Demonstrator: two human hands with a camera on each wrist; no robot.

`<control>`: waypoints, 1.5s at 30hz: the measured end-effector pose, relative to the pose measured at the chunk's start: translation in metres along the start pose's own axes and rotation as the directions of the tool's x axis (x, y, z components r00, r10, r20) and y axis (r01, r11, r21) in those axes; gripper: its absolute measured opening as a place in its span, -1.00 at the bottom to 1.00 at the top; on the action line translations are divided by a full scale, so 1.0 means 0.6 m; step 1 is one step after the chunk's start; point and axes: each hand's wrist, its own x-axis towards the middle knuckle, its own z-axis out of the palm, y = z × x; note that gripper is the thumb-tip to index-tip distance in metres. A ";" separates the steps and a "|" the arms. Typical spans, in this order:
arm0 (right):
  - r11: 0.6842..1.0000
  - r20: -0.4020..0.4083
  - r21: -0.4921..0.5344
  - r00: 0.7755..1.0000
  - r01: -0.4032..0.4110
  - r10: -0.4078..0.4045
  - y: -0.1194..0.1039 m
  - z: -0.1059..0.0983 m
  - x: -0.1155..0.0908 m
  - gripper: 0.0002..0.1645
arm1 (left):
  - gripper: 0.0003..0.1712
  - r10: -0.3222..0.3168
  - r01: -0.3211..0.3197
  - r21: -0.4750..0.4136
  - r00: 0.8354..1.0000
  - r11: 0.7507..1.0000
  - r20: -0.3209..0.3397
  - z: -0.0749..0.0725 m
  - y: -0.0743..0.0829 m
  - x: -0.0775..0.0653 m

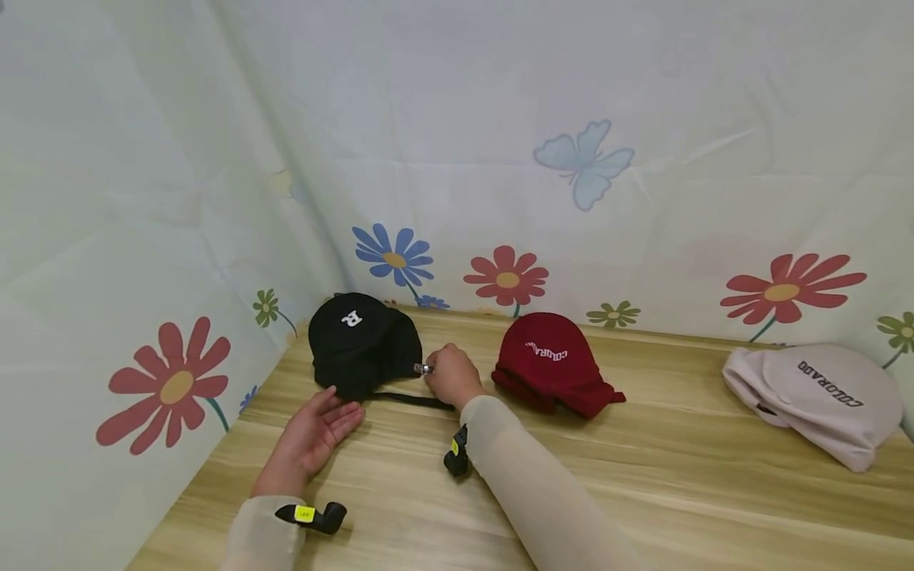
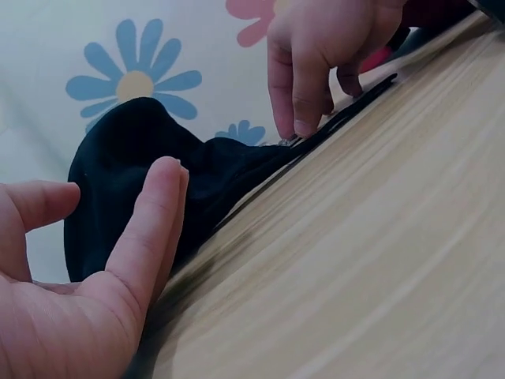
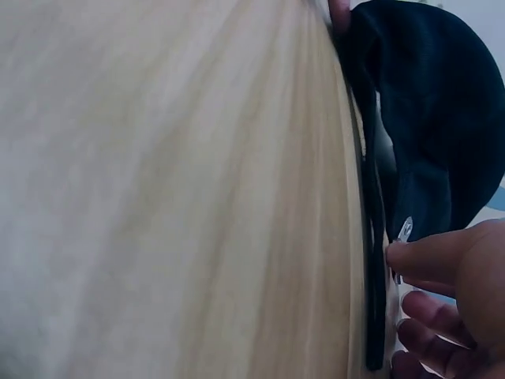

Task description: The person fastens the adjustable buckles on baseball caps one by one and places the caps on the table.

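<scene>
A black cap (image 1: 367, 345) with a white letter on its front sits at the left back of the table. Its dark strap (image 1: 410, 400) trails along the wood to the right. My right hand (image 1: 455, 376) pinches the small metal buckle (image 1: 424, 369) at the cap's right edge between thumb and finger, as the right wrist view also shows at the buckle (image 3: 405, 230). My left hand (image 1: 318, 434) has its fingers extended, palm turned toward the cap, fingertips right at its near left edge. In the left wrist view, the left thumb and fingers overlap the black fabric (image 2: 118, 150).
A dark red cap (image 1: 546, 365) with white lettering lies right of my right hand. Farther right is a pale pink cap (image 1: 828, 396) with dark lettering. The wooden table (image 1: 664, 492) meets a flower-printed curtain (image 1: 457, 119) at the back and left.
</scene>
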 end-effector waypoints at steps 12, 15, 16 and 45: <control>0.995 -0.009 -0.095 1.000 0.028 -0.029 0.006 0.008 -0.006 -0.80 | -0.65 0.062 -0.063 0.033 0.997 0.997 0.037 0.007 -0.006 0.002; 0.994 -0.009 -0.104 0.999 0.044 -0.045 0.007 0.007 -0.008 -0.78 | -0.56 0.086 -0.092 0.080 0.994 0.993 0.069 0.011 -0.008 0.002; 0.994 -0.006 -0.102 0.999 0.050 -0.051 0.007 0.007 -0.008 -0.78 | -0.55 0.089 -0.097 0.084 0.992 0.992 0.088 0.013 -0.008 0.001; 0.923 -0.163 0.357 0.982 0.144 -0.090 -0.017 -0.014 -0.014 -0.81 | -0.83 0.181 -0.184 -0.077 0.983 0.980 -0.038 0.020 0.004 -0.013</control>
